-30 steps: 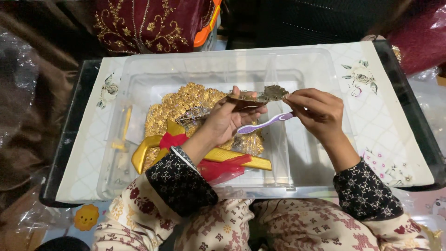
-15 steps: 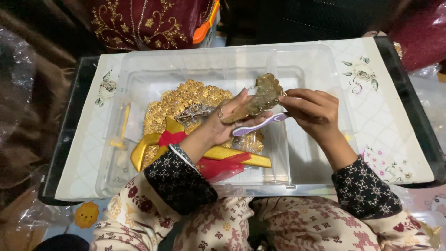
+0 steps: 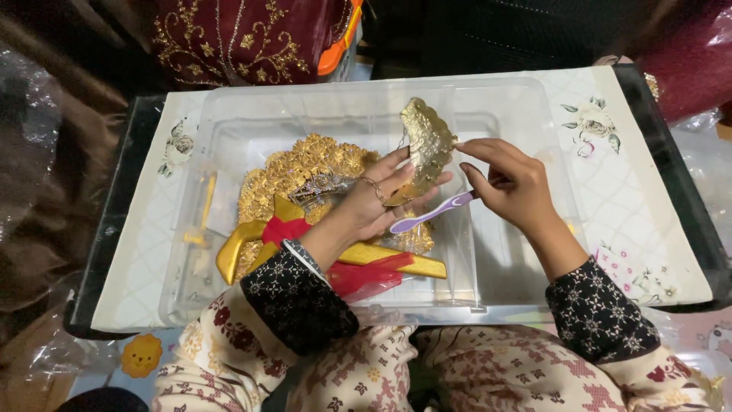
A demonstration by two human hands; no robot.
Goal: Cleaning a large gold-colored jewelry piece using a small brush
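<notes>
Light is falling from above onto the middle of the frame, where my hands are casting soft shadows on the clear plastic tray (image 3: 229,122). Glare is glinting off the gold ornament (image 3: 427,141) and the tray's walls. The corners are sinking into darkness, especially the upper left. Focus is holding sharp at centre, softening slightly toward the edges.

Over the clear plastic tray (image 3: 229,122), I see my left hand (image 3: 374,202) holding a gold ornament (image 3: 425,141); my right hand (image 3: 515,183) grips a purple toothbrush (image 3: 427,215).
</notes>
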